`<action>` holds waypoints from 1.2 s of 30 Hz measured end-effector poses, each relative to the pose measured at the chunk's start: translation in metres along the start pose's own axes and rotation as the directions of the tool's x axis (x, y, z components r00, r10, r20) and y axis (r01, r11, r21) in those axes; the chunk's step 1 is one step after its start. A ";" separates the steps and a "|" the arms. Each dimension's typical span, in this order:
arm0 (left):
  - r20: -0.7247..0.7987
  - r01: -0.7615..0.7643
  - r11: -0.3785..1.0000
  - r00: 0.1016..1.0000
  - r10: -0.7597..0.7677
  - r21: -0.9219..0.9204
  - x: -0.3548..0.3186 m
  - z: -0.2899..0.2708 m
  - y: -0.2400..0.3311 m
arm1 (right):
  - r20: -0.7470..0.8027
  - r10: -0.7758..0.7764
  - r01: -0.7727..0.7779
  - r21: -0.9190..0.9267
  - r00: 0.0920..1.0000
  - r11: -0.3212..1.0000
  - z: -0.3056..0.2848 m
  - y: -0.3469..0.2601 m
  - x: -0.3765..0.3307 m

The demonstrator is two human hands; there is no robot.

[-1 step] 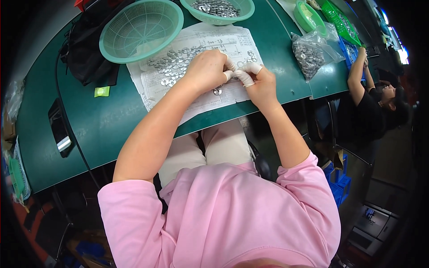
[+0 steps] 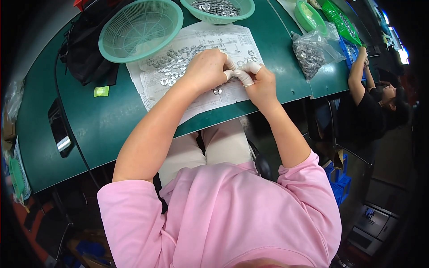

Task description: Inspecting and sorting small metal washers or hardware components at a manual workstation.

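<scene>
My left hand (image 2: 206,70) and my right hand (image 2: 260,85) meet fingertip to fingertip over printed paper sheets (image 2: 243,40). White finger covers sit on the thumbs and forefingers. Both hands are closed in a pinch around something small that the fingertips hide; it cannot be made out. Many small round metal discs (image 2: 172,67) with holes lie spread on the paper beyond and left of my left hand. One metal disc (image 2: 217,90) lies just below the joined fingers. A few more metal discs (image 2: 252,56) rest beyond my right hand.
Beyond the paper stand a green mesh basket (image 2: 107,42) and another basket (image 2: 201,18) full of metal parts. A clear bag of metal parts (image 2: 308,56) lies right. A phone (image 2: 60,127) and a green packet (image 2: 102,91) lie left. A co-worker (image 2: 371,107) sits at far right.
</scene>
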State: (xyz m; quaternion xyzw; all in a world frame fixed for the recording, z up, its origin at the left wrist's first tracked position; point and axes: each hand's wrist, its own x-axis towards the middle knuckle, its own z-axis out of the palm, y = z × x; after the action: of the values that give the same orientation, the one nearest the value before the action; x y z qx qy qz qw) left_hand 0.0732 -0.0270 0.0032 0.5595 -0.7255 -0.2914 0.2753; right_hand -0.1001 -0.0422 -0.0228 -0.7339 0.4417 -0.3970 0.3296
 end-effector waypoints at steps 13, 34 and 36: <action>0.012 0.061 0.997 0.998 -0.061 -0.053 0.001 -0.001 0.000 | 0.020 -0.191 0.190 -0.250 0.981 0.949 -0.001 0.001 0.000; -0.038 -0.005 1.000 0.999 0.006 0.006 0.002 0.005 -0.008 | 0.034 -0.101 0.104 -0.108 0.994 0.989 -0.007 0.010 -0.002; -0.044 -0.017 1.000 0.999 0.017 0.012 0.003 0.005 -0.008 | 0.033 -0.146 0.150 -0.146 0.989 0.978 -0.006 0.007 0.000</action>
State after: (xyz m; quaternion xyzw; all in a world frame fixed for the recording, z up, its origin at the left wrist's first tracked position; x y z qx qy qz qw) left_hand 0.0740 -0.0306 -0.0056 0.5610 -0.7257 -0.2726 0.2903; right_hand -0.1080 -0.0457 -0.0255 -0.7914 0.4104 -0.3786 0.2487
